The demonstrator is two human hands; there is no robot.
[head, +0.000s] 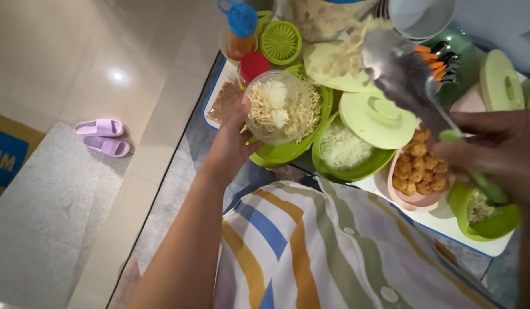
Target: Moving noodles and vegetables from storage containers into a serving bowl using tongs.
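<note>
Clear plastic forms the round cup (278, 113), filled with noodles and shredded white topping, which the left hand (233, 134) grips at its left rim, fingers closed around the wall. The right hand (493, 151) is closed on green-handled metal tongs (405, 74) (blurred), long axis running from near right to far left. Their noodle-loaded tips sit just right of and beyond the cup, above the green bowls (348, 166).
</note>
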